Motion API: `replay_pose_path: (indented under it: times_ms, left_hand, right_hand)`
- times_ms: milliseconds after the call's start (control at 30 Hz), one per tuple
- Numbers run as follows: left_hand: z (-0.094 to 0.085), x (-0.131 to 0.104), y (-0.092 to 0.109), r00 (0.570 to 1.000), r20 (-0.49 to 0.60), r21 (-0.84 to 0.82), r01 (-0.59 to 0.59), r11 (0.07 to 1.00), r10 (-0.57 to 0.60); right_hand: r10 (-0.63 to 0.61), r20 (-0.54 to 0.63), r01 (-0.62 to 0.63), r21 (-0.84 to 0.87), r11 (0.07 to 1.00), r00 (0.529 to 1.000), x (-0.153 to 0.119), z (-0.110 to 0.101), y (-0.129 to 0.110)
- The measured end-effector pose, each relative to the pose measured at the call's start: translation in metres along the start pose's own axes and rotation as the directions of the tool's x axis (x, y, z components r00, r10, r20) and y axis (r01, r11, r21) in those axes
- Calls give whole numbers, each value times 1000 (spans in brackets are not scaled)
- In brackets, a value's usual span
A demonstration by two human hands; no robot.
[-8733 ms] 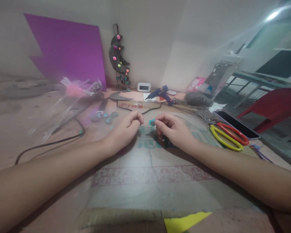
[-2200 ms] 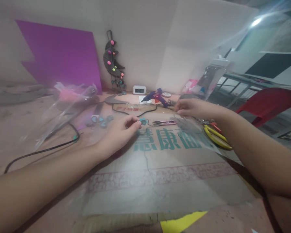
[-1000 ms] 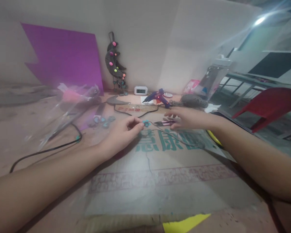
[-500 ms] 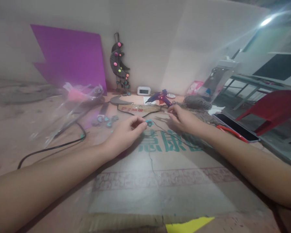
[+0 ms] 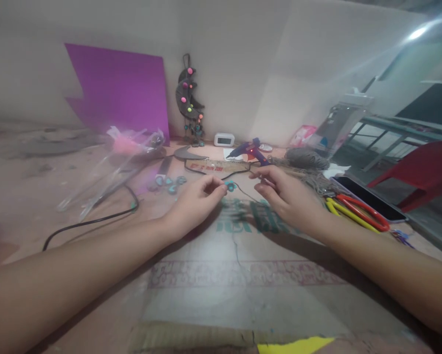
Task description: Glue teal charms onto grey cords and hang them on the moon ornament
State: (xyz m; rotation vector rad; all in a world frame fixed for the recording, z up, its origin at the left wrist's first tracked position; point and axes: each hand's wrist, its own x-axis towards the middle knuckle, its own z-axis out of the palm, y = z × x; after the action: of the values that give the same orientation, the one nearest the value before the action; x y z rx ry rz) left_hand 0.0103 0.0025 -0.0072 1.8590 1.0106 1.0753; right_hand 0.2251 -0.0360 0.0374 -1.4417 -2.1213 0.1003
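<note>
Purple board [image 5: 121, 88] leaned on the back wall [image 5: 236, 64], left side. Dark moon ornament [image 5: 182, 94] with colored dots hung right of it. White digital clock [image 5: 224, 140] sat below, display unreadable. Clear plastic bag [image 5: 136, 142], pinkish inside, lay at left; black cable [image 5: 91, 221] curved in front of it. Pink packet [image 5: 302, 134] and clear container [image 5: 341, 123] stood back right. Phone [image 5: 370, 199], screen dark, lay near the right edge, red handle [image 5: 364, 211] and yellow handle [image 5: 350, 215] just beside. Yellow piece [image 5: 297, 346] showed at bottom. Red chair [image 5: 424, 169] and bluish table [image 5: 394, 129] stood beyond, bright lamp [image 5: 417, 33] above.
</note>
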Motion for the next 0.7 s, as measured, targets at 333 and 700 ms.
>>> replay_pose_path:
  times_ms: [333,700]
  left_hand:
    - [0,-2,8,997,70,27,18,999,-20]
    - [0,-1,3,996,94,54,-9,999,3]
  right_hand:
    - [74,35,-73,-23,997,997,15,11,36]
    - [53,150,-90,253,963,987,9,15,19]
